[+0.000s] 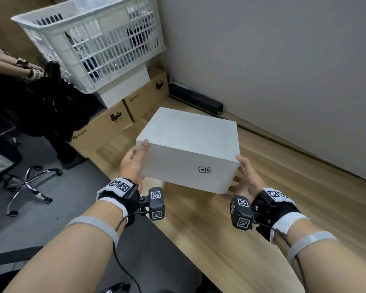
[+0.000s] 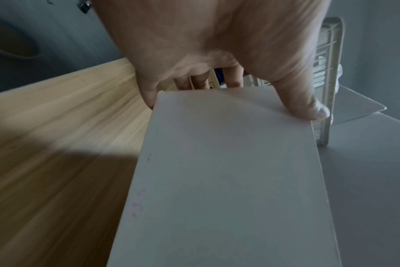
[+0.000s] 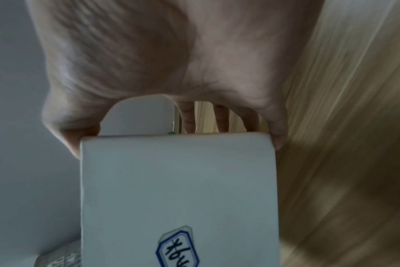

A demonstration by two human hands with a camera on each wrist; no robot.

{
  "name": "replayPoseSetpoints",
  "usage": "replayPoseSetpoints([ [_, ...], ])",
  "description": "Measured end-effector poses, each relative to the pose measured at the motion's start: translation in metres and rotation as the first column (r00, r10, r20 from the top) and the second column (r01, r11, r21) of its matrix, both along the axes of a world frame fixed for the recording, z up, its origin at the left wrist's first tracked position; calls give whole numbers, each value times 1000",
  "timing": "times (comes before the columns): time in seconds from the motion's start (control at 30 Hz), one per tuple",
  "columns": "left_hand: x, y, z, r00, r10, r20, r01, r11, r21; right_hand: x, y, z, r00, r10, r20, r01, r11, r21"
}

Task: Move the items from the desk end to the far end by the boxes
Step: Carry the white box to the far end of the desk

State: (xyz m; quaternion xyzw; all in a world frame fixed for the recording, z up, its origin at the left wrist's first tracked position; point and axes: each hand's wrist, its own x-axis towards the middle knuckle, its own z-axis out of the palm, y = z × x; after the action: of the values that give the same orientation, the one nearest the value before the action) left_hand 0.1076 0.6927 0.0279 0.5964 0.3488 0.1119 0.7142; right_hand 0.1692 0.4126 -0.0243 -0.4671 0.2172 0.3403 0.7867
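A white box (image 1: 188, 144) with a small handwritten label (image 1: 204, 169) on its near side hangs just above the wooden desk (image 1: 273, 218). My left hand (image 1: 133, 163) grips its left end, thumb up at the top corner and fingers hidden underneath. My right hand (image 1: 247, 178) grips the right end the same way. In the left wrist view the thumb (image 2: 304, 101) lies along the box (image 2: 228, 180) edge. The right wrist view shows my hand (image 3: 171, 54) wrapped over the box (image 3: 178, 189) end, with the label (image 3: 178, 251) below.
At the desk's far end stand brown cardboard boxes (image 1: 106, 127), with a white box (image 1: 125, 85) and a white slatted basket (image 1: 93, 39) stacked on top. A black bar (image 1: 195, 99) lies along the wall. Another person (image 1: 19, 66) and an office chair base (image 1: 28, 185) are at left.
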Motion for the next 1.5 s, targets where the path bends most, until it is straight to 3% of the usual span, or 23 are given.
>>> replayPoseSetpoints([
  [0.2, 61, 46, -10, 999, 6, -45, -9, 998, -63, 47, 50, 4, 999, -25, -47, 24, 999, -25],
  [0.4, 131, 107, -44, 992, 2, -128, -21, 988, -150, 97, 108, -7, 998, -40, -52, 34, 992, -118],
  [0.63, 217, 169, -79, 981, -80, -179, 32, 965, -259, 158, 176, -24, 986, -165, -21, 157, 963, -217],
  [0.83, 272, 200, -108, 948, -224, -227, 137, 928, -345, 200, 228, -41, 951, -308, -38, 295, 935, -197],
  [0.97, 294, 205, -122, 954, -243, -173, 115, 836, -536, 224, 252, -46, 939, -343, -32, 331, 925, -187],
  [1.13, 311, 199, -130, 961, -268, -74, 150, 724, -673, 251, 267, -50, 924, -383, -23, 375, 913, -161],
  [1.3, 318, 185, -121, 974, -228, 9, 170, 697, -697, 265, 278, -55, 883, -468, -43, 464, 882, -80],
  [1.43, 318, 180, -114, 992, -82, 94, 125, 632, -765, 265, 279, -54, 825, -563, -49, 564, 825, 35],
  [1.5, 317, 177, -107, 989, -60, 132, 140, 634, -760, 260, 276, -48, 814, -579, -35, 580, 809, 96],
])
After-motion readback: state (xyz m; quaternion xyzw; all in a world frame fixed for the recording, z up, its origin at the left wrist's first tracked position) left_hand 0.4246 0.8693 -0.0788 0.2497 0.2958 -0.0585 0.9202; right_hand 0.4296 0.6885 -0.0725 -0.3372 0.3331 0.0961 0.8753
